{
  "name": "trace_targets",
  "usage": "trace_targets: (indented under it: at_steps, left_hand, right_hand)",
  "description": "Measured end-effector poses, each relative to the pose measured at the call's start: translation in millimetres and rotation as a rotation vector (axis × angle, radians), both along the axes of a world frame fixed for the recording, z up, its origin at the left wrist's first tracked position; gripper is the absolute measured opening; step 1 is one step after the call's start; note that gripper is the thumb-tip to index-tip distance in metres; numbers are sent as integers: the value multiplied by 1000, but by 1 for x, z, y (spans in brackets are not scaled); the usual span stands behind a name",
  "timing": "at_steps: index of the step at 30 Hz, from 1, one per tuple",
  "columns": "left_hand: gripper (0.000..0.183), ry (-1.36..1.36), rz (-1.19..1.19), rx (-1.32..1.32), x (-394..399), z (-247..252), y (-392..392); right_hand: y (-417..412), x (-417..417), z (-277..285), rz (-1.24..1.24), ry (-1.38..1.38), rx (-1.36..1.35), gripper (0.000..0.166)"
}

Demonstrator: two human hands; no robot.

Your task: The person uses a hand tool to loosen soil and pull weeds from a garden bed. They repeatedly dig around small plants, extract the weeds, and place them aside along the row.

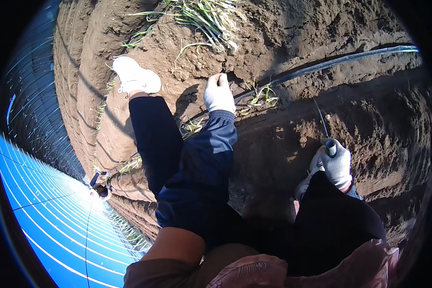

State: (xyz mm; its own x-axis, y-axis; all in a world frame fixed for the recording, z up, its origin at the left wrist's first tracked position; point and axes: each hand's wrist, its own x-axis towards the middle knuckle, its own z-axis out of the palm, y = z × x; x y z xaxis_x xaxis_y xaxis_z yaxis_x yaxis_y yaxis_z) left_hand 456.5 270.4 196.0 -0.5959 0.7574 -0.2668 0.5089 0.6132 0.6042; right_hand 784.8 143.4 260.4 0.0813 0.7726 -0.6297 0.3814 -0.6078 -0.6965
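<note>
My left hand (218, 94), in a white glove, is low over the soil beside a dark irrigation hose; its fingers are curled, and whether they pinch anything is not clear. In my right hand (336, 163), also gloved, is the tubular handle (331, 147) of a tool with a thin metal shaft (320, 117) reaching to the shaded soil. A bundle of green seedlings (216, 23), onion-like with pale roots, lies on the ground beyond my left hand. Small green plants (264, 97) stand or lie along the hose, just right of that hand.
The irrigation hose (349, 60) runs across the soil at the upper right. My white shoe (136, 77) rests on the soil left of my left hand. Ridged rows of soil (90, 72) with small plants stretch away at the left, under a hooped greenhouse frame (50, 212). Another person (102, 189) is farther off.
</note>
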Motion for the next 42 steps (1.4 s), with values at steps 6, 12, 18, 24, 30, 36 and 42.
trace_targets:
  at_steps: [6,12,18,24,30,36,42]
  left_hand:
    - [64,401,-35,-361,-46,4,148]
    - [20,-431,563,-62,-66,-12,161]
    - [18,-400,539,621,-86,16,109]
    - [11,-1274,321,195,11,52,28]
    - [13,-1264,-29,-308,128,40,-51]
    - [13,-1259,-112,-391,183,33,-84]
    - [10,-899,-482,-295,178,16,-81]
  right_hand:
    - [1,8,3,-6,-34,-44,19]
    - [-1,6,-2,33,-39,-62,16]
    - [-3,13,-3,66,-62,3,16]
    - [6,11,4,26,80,-91,22]
    - [19,8,2,80,98,-4,41]
    - [14,17,-1,-78,235,-97,30]
    - [17,16,8,-223,330,-218,22]
